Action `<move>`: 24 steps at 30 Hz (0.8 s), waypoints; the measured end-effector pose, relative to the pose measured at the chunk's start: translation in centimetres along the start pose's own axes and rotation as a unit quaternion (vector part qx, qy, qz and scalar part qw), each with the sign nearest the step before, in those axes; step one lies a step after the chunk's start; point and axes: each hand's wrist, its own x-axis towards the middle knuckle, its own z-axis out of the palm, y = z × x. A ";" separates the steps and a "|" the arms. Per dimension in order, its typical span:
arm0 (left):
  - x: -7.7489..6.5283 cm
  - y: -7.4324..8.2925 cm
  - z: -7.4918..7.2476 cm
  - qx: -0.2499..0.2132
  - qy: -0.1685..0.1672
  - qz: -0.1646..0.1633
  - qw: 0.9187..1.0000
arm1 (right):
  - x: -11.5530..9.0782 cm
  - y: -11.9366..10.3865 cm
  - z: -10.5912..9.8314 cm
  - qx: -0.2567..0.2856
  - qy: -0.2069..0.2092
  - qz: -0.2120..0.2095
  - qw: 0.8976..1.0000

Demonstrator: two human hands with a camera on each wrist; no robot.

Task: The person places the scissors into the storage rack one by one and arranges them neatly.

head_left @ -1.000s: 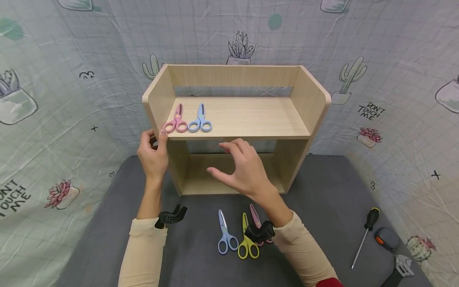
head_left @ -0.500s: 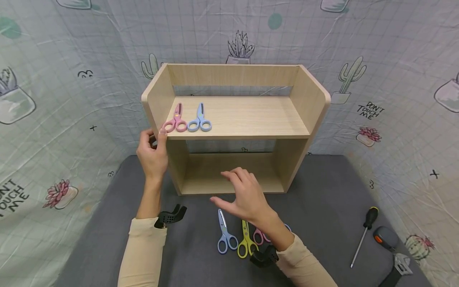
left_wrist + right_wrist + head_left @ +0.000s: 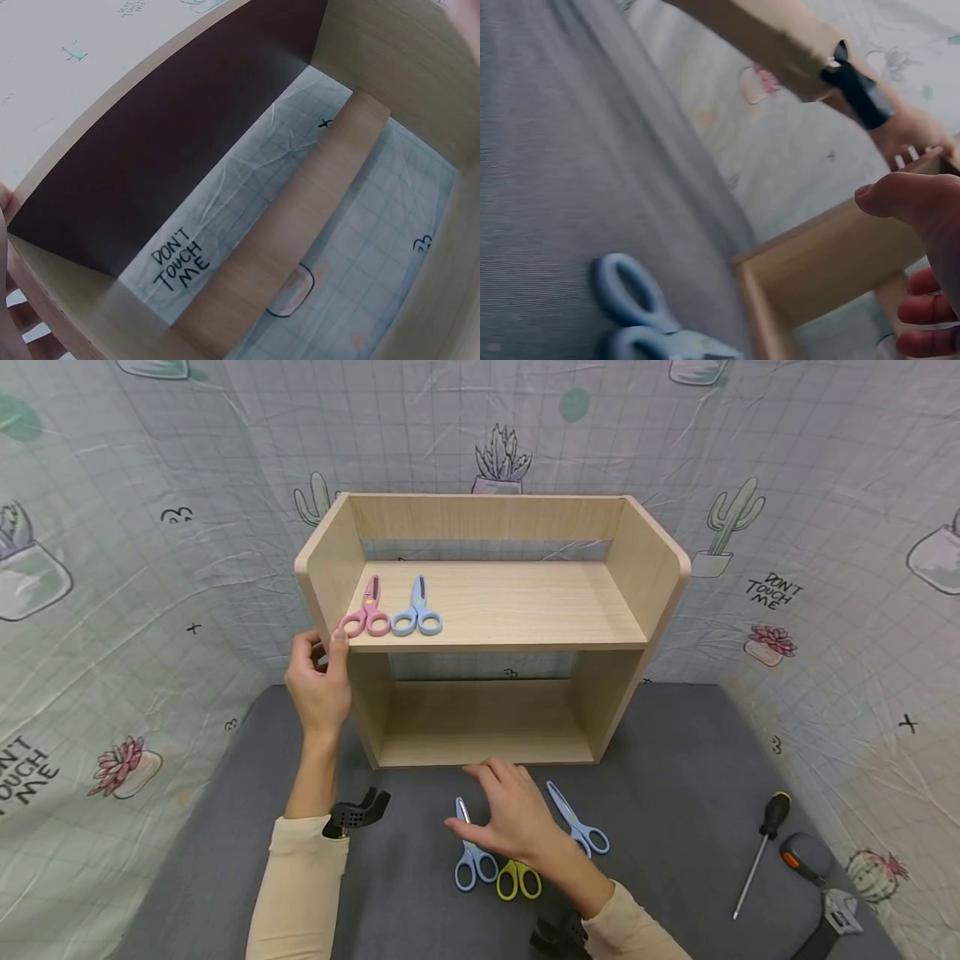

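Note:
My left hand (image 3: 321,689) grips the front edge of the left side panel of a two-tier wooden shelf (image 3: 525,602). Pink scissors (image 3: 371,609) and blue scissors (image 3: 418,607) lie side by side on its upper board, near that hand. My right hand (image 3: 513,814), thumb and fingers spread apart, holds nothing and hovers over the scissors in front of the shelf. Below it are blue scissors (image 3: 468,853) and yellow scissors (image 3: 517,867), the yellow blades hidden by the hand. Another blue pair (image 3: 572,821) lies to its right. The pink pair on the table is hidden.
A screwdriver (image 3: 762,856), a dark tape measure (image 3: 808,857) and an adjustable wrench (image 3: 838,913) lie at the table's right side. Behind the shelf hangs a patterned cloth (image 3: 420,435). The shelf's lower compartment (image 3: 480,722) has an open front.
My right hand has come down and back from in front of the shelf to above the scissors on the table. My left hand has stayed on the side panel.

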 end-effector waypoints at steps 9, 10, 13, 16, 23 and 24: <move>-0.3 1.3 -0.2 -0.008 -0.001 0.003 1.000 | -2.2 0.1 2.0 -0.028 -0.057 0.024 0.998; -0.3 1.3 -0.2 -0.010 -0.003 0.004 1.000 | -2.4 0.1 2.1 -0.028 -0.064 0.030 0.997; -0.3 1.3 -0.2 -0.010 -0.004 0.002 1.000 | -3.0 0.4 2.7 -0.027 -0.088 0.044 0.995; -0.3 1.3 -0.2 -0.011 -0.004 0.001 1.000 | -3.6 0.7 3.2 -0.030 -0.104 0.049 0.993; -0.3 1.1 -0.2 -0.008 -0.003 0.000 1.000 | -4.6 0.9 4.0 -0.053 -0.131 0.054 0.989; -0.3 1.1 -0.2 -0.007 -0.003 0.000 1.000 | -4.7 0.9 4.2 -0.059 -0.135 0.055 0.988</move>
